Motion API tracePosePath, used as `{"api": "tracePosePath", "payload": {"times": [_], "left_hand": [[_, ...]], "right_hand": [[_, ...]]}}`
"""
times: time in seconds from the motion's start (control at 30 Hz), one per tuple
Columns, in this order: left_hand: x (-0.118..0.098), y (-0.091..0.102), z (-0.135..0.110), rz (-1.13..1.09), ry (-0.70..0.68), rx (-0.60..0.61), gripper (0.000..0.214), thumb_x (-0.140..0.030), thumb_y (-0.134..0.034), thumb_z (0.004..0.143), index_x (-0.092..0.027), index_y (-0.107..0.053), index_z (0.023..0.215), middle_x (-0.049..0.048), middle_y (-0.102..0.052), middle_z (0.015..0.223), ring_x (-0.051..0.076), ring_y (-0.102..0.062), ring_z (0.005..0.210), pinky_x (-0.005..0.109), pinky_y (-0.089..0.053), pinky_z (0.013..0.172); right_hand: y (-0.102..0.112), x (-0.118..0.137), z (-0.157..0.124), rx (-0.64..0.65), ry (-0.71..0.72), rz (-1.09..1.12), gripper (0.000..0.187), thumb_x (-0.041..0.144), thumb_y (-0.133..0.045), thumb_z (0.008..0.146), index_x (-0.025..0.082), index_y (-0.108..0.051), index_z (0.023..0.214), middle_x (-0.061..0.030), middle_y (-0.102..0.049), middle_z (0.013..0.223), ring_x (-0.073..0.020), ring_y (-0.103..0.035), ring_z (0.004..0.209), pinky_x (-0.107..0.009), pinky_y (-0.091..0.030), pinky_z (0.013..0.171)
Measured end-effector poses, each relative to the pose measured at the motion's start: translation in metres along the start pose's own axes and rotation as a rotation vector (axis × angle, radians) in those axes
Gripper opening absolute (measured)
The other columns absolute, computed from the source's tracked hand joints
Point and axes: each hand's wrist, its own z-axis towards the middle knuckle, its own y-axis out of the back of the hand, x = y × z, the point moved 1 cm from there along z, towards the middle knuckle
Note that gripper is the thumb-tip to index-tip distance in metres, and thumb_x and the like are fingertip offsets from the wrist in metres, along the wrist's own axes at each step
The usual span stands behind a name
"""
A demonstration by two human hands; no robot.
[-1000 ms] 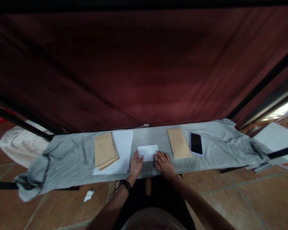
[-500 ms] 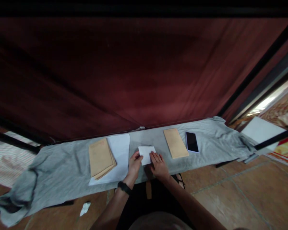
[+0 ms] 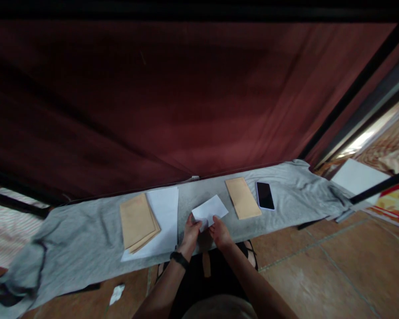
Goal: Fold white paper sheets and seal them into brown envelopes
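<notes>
- Dark red curtain (image 3: 186, 97) fills the upper half of the head view. It hangs behind a long narrow table covered by a grey cloth (image 3: 86, 235).
- The cloth droops in folds off both ends, so the table's own edges and legs are hidden.
- The left hand (image 3: 190, 232) and right hand (image 3: 219, 231) meet at the near middle of the table. Their fingers are curled in and pinched on the near corner of a folded paper (image 3: 210, 208).
- The white folded paper sits turned at an angle over the cloth, between the two lots of envelopes. Whether its far end touches the cloth is hard to tell.
- The fingertips are bunched together under the paper's edge, and each one cannot be made out.
- A black watch (image 3: 179, 259) is on the left wrist.
- To the left, a stack of envelopes (image 3: 136, 219), brown and fanned slightly, covers part of some white sheets (image 3: 166, 208).
- To the right lies a single envelope (image 3: 242, 197), with a phone (image 3: 265, 195) just beside it, screen dark.
- A paper scrap (image 3: 116, 293) lies on the floor tiles (image 3: 335, 274) below the table.
- At the far right, a white board (image 3: 359, 177) is partly hidden by a dark bar.
</notes>
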Motion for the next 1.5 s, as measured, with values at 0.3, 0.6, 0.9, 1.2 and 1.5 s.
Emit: {"api": "tracePosePath", "payload": {"times": [0.3,0.6,0.9,1.2,1.5], "left_hand": [[0.001,0.028,0.03,0.388,-0.073,0.036,0.083,-0.006,-0.063,0.072,-0.011,-0.034,0.15,-0.0071,-0.06,0.062,0.014,-0.061,0.059,0.024,-0.047,0.063],[0.004,0.034,0.026,0.535,-0.146,0.026,0.08,-0.008,-0.057,0.079,-0.011,-0.028,0.154,-0.0053,-0.06,0.067,0.015,-0.062,0.064,0.025,-0.047,0.067],[0.01,0.016,0.023,0.286,0.004,-0.019,0.084,-0.01,-0.064,0.079,-0.013,-0.026,0.154,-0.0043,-0.066,0.069,0.014,-0.062,0.058,0.021,-0.047,0.054],[0.004,0.019,0.014,0.577,-0.081,-0.068,0.07,-0.011,-0.06,0.083,-0.015,-0.038,0.15,0.0051,-0.071,0.084,0.02,-0.069,0.077,0.029,-0.052,0.074],[0.014,-0.017,-0.003,1.054,-0.545,0.034,0.046,-0.024,-0.039,0.099,-0.014,-0.048,0.143,0.0135,-0.05,0.148,0.028,-0.044,0.139,0.045,-0.034,0.117]], "right_hand": [[0.025,0.006,-0.005,0.016,0.042,-0.419,0.029,0.044,-0.054,0.089,0.02,-0.071,0.092,-0.0107,-0.075,0.096,-0.0248,-0.071,0.09,-0.042,-0.057,0.085],[0.015,0.003,0.016,0.063,0.803,-1.548,0.043,0.023,-0.046,0.098,0.016,-0.057,0.139,-0.0121,-0.053,0.148,-0.0246,-0.046,0.139,-0.046,-0.037,0.116],[0.013,0.0,0.022,0.079,0.811,-1.628,0.044,0.029,-0.041,0.102,0.017,-0.053,0.143,-0.0095,-0.048,0.152,-0.0224,-0.043,0.141,-0.044,-0.03,0.12],[0.019,-0.007,0.017,0.04,0.754,-1.641,0.049,0.03,-0.042,0.101,0.025,-0.044,0.15,-0.0067,-0.042,0.156,-0.0245,-0.037,0.145,-0.049,-0.018,0.122],[0.019,-0.005,0.013,0.1,0.687,-1.657,0.056,0.023,-0.042,0.097,0.019,-0.039,0.153,-0.0096,-0.037,0.159,-0.0268,-0.031,0.148,-0.049,-0.016,0.123]]}}
